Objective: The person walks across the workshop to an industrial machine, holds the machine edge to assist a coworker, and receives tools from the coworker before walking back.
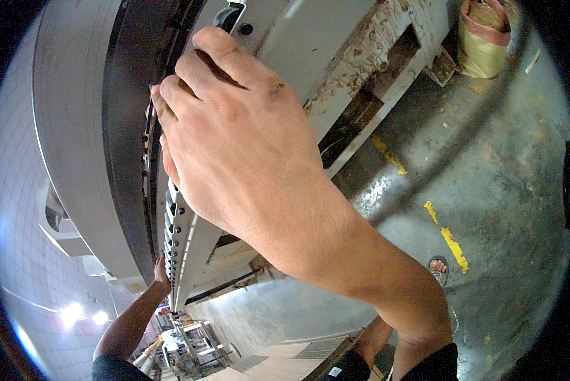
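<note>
Close up, the person's right hand (234, 133) curls its fingers over the dark toothed ring (129, 127) of a large grey machine (69, 114). Farther off, the left hand (162, 274) presses flat against its lower rim. Beyond, stained concrete floor (488, 178).

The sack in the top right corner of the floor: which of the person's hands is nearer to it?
Right. The right hand grips the machine's dark ring near the picture's top centre, left of the sack. The left hand touches the machine's lower edge, far down-left.
</note>
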The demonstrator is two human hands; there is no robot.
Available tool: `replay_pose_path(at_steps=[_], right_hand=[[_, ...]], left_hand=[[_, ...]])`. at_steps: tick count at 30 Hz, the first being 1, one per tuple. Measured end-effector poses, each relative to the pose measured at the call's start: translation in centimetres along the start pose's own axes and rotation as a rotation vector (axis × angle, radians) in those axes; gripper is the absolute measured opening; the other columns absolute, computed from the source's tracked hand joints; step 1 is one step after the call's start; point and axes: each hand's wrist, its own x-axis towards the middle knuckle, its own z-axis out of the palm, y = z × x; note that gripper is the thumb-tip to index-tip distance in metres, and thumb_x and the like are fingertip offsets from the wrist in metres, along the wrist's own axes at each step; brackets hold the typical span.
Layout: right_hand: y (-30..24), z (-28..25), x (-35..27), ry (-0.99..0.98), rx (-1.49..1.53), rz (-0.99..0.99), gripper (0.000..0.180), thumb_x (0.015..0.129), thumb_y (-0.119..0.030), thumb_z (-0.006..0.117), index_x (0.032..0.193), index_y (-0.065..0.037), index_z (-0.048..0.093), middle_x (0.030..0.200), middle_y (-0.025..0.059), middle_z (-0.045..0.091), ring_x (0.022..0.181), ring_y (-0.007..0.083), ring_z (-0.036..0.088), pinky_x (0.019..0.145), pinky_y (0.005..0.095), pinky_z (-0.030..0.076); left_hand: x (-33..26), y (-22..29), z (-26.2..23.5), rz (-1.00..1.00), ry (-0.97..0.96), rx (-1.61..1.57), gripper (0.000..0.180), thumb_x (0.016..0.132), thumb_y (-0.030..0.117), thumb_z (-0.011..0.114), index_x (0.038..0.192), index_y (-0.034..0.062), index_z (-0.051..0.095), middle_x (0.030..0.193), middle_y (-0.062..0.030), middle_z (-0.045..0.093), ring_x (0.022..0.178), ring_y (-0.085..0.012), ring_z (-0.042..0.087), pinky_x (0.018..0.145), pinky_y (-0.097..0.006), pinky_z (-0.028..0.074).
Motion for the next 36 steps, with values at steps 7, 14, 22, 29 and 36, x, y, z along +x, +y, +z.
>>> replay_pose_path(at_steps=[7,14,22,29,36], right_hand=[[0.0,0.2,-0.2,-0.039,-0.003,-0.007,0.031,0.09,-0.03,0.054,0.096,-0.012,0.079,0.103,0.0026,0.07,0.113,0.017,0.056,0.115,0.0428,0.019],[0.2,-0.1,-0.2,0.018,0.047,0.016,0.031,0.09,-0.03,0.054,0.096,-0.012,0.079,0.106,0.0041,0.071,0.117,0.0182,0.055,0.116,0.0425,0.02],[-0.1,0.0,-0.6,-0.022,0.03,0.015,0.031,0.09,-0.031,0.054,0.094,-0.013,0.08,0.108,0.0047,0.071,0.118,0.0192,0.055,0.118,0.044,0.018],[0.0,0.1,-0.2,0.09,0.053,0.023,0.028,0.088,-0.03,0.058,0.086,-0.013,0.08,0.098,0.0042,0.071,0.11,0.0194,0.058,0.115,0.0414,0.023],[-0.8,-0.8,2.7,0.018,0.195,0.036,0.027,0.092,-0.033,0.06,0.08,-0.014,0.074,0.099,0.0039,0.07,0.105,0.0203,0.061,0.113,0.0411,0.03]], left_hand=[[-1.4,0.5,3.1,0.083,0.056,-0.07,0.031,0.101,0.043,0.048,0.08,0.023,0.057,0.057,0.0074,0.052,0.043,-0.0087,0.049,0.036,-0.025,0.037],[1.9,-0.8,-1.2,0.019,0.007,-0.027,0.033,0.099,0.049,0.05,0.103,0.0184,0.061,0.084,0.0003,0.061,0.07,-0.0171,0.058,0.062,-0.038,0.046],[2.8,-2.0,-2.1,0.095,-0.124,0.052,0.051,0.096,0.057,0.054,0.124,0.0148,0.063,0.104,-0.0061,0.07,0.089,-0.0257,0.068,0.08,-0.048,0.054],[3.8,-2.0,-3.3,0.084,-0.176,-0.041,0.051,0.096,0.054,0.055,0.126,0.0122,0.061,0.108,-0.0078,0.069,0.094,-0.0286,0.068,0.085,-0.05,0.054],[7.0,-3.3,-5.2,0.37,-0.064,0.074,0.038,0.096,0.033,0.055,0.101,-0.0004,0.071,0.095,-0.0095,0.071,0.091,-0.0227,0.065,0.085,-0.039,0.052]])
